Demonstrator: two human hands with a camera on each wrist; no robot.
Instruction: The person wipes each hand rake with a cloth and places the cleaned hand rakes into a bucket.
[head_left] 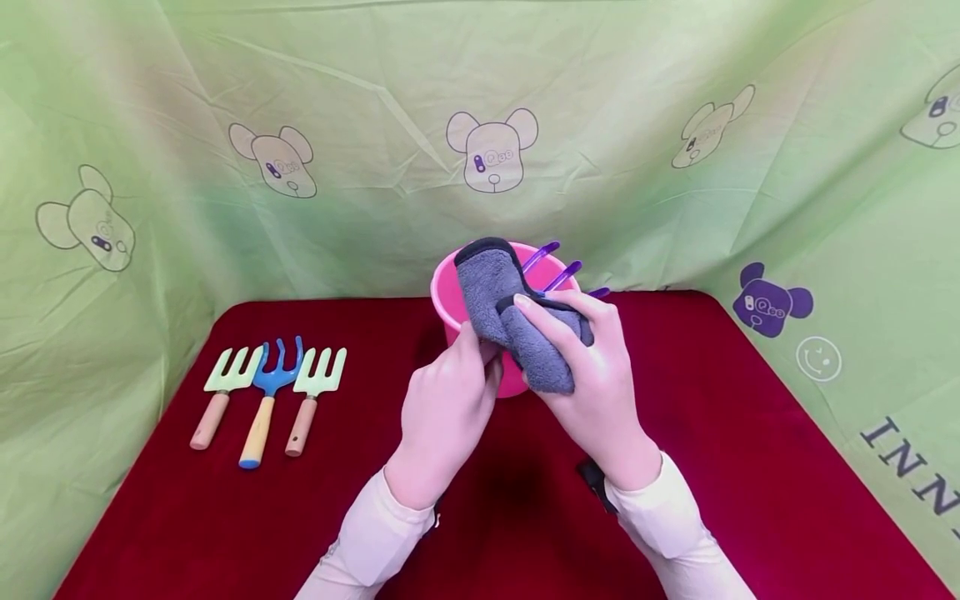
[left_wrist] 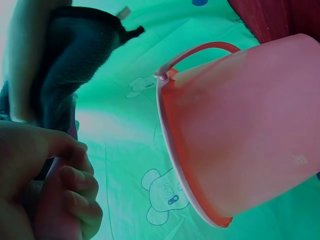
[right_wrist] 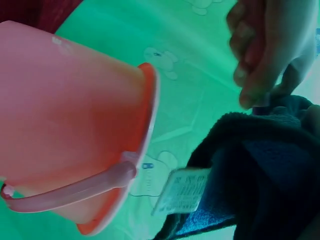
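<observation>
Above the pink bucket, a hand fork with purple tines pokes out past a folded grey cloth. My left hand is low on the left side, its fingers curled round the fork's handle. With my right hand I grip the dark-edged cloth, thumb on top, wrapped over the fork's middle. That middle part is hidden under the cloth. A white label hangs from the cloth's edge in the right wrist view.
On the red-covered table, to the left, two pale green hand forks with wooden handles lie either side of a blue one. Green printed fabric encloses the back and sides. The bucket has a pink handle.
</observation>
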